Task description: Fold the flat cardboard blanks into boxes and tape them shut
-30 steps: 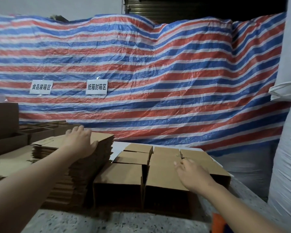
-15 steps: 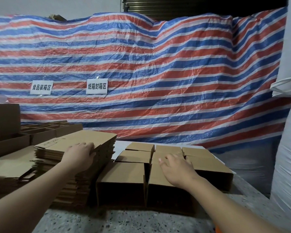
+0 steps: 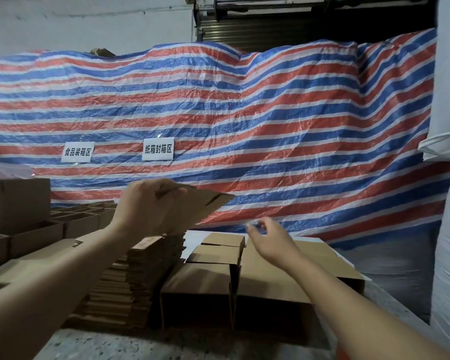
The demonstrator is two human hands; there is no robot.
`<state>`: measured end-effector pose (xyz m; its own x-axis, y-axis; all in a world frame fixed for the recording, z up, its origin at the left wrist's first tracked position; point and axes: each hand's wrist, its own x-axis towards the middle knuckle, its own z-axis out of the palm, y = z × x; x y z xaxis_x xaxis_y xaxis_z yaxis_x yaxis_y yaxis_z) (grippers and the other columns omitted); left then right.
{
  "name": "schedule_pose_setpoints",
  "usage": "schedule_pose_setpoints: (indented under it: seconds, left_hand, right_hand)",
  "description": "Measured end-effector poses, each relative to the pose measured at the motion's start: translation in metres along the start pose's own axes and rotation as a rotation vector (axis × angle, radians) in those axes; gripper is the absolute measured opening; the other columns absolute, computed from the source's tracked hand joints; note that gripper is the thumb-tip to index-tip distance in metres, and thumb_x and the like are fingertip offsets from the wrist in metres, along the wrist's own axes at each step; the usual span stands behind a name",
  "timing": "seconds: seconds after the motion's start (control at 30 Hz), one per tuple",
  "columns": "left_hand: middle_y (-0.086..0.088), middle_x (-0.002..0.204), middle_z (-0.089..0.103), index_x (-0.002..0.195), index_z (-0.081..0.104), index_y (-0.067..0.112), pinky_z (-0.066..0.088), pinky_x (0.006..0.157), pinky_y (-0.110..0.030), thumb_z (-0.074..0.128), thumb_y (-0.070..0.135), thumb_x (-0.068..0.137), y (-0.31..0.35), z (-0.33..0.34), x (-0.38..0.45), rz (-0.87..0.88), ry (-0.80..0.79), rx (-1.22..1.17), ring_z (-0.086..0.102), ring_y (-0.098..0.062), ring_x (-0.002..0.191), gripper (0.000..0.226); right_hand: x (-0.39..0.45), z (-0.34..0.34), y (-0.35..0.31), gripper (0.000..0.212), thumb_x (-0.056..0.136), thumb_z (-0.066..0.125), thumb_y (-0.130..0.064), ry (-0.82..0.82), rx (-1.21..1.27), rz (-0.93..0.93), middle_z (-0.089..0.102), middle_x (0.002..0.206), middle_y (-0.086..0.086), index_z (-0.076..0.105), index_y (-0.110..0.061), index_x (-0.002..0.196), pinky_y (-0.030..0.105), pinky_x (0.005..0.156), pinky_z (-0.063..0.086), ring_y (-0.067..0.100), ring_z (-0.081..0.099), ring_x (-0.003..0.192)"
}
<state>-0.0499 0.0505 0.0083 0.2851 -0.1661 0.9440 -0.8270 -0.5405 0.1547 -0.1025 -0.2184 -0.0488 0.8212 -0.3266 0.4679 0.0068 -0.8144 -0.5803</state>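
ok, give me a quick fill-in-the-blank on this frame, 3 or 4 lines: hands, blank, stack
1. The left hand holds a flat cardboard blank lifted above the ____ of blanks.
2. The right hand holds ____.
3. The right hand hovers above the folded ____ that stand right of the stack.
4. Two white signs hang on the striped ____ behind.

Missing words: stack; nothing; boxes; tarp

Packing warehouse: box stacks [image 3: 130,279], tarp [image 3: 244,113]
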Motion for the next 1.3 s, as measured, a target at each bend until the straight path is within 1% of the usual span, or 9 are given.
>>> schedule_pose_setpoints:
  seconds: [0.1,0.33,0.5,0.63,0.73,0.87,1.0,1.2,1.3]
  left_hand:
    - [0.024,0.073,0.069,0.080,0.073,0.042,0.042,0.052,-0.009,0.069,0.043,0.085,0.030,-0.016,0.011,-0.156,-0.011,-0.289,0.063,0.005,0.070,0.007]
    - [0.007,0.078,0.075,0.076,0.075,0.040,0.053,0.053,-0.019,0.068,0.054,0.070,0.073,-0.027,0.019,-0.425,-0.126,-0.836,0.070,-0.004,0.069,0.017]
    - [0.002,0.077,0.076,0.085,0.072,0.020,0.053,0.051,-0.020,0.070,0.054,0.069,0.087,-0.016,0.010,-0.570,-0.187,-0.929,0.072,-0.008,0.067,0.038]
    - [0.000,0.093,0.076,0.105,0.070,0.020,0.055,0.078,-0.034,0.071,0.055,0.077,0.079,-0.006,-0.009,-0.719,-0.429,-0.846,0.073,-0.016,0.087,0.045]
    - [-0.004,0.103,0.075,0.111,0.071,0.018,0.054,0.085,-0.035,0.071,0.051,0.077,0.070,0.002,-0.038,-0.755,-0.639,-0.853,0.071,-0.020,0.097,0.048]
    - [-0.005,0.099,0.076,0.112,0.067,0.016,0.055,0.085,-0.038,0.076,0.048,0.070,0.068,0.025,-0.087,-0.944,-0.613,-0.950,0.072,-0.021,0.095,0.054]
    - [-0.011,0.096,0.075,0.113,0.066,0.010,0.057,0.085,-0.043,0.078,0.045,0.067,0.063,0.045,-0.121,-1.054,-0.561,-0.973,0.073,-0.025,0.092,0.059]
    - [-0.009,0.091,0.076,0.105,0.071,0.014,0.059,0.064,-0.034,0.078,0.043,0.075,0.058,0.053,-0.131,-1.042,-0.546,-0.955,0.074,-0.023,0.083,0.042]
    - [-0.001,0.090,0.076,0.096,0.078,0.021,0.054,0.073,-0.031,0.071,0.042,0.084,0.056,0.046,-0.120,-0.949,-0.667,-0.853,0.072,-0.018,0.089,0.025]
  right_hand:
    - [-0.003,-0.028,-0.011,0.071,0.096,0.047,-0.065,0.135,0.372,0.045,0.048,0.147,0.006,0.039,-0.017,0.147,0.036,0.092,0.042,0.022,0.049,0.128]
    - [-0.032,-0.094,-0.035,0.085,0.069,0.041,-0.083,0.339,0.784,0.093,0.068,0.119,-0.003,0.056,-0.025,0.129,0.025,0.067,0.048,0.015,0.065,0.103]
    - [-0.052,-0.120,-0.035,0.074,0.080,0.053,-0.079,0.337,0.754,0.266,0.065,0.117,-0.002,0.052,-0.023,0.129,0.050,0.095,0.053,0.026,0.063,0.106]
    - [-0.074,-0.116,-0.018,0.054,0.088,0.061,-0.067,0.368,0.739,0.327,0.071,0.104,0.001,0.061,-0.020,0.115,0.043,0.084,0.056,0.024,0.068,0.095]
    - [-0.096,-0.096,0.007,0.051,0.087,0.067,-0.060,0.375,0.747,0.410,0.073,0.103,0.007,0.064,-0.015,0.113,0.048,0.092,0.056,0.028,0.069,0.096]
    - [-0.124,-0.063,0.035,0.041,0.088,0.068,-0.054,0.346,0.750,0.475,0.076,0.087,0.008,0.068,-0.015,0.101,0.042,0.075,0.058,0.026,0.072,0.083]
    - [-0.139,-0.039,0.054,0.042,0.089,0.068,-0.051,0.311,0.754,0.522,0.074,0.097,0.009,0.068,-0.014,0.109,0.053,0.094,0.054,0.029,0.069,0.095]
    - [-0.145,-0.039,0.059,0.045,0.089,0.069,-0.048,0.260,0.789,0.573,0.073,0.107,0.010,0.066,-0.014,0.118,0.056,0.102,0.050,0.033,0.067,0.105]
    - [-0.144,-0.041,0.060,0.039,0.089,0.069,-0.044,0.254,0.809,0.570,0.075,0.101,0.010,0.068,-0.015,0.115,0.054,0.098,0.052,0.032,0.069,0.100]
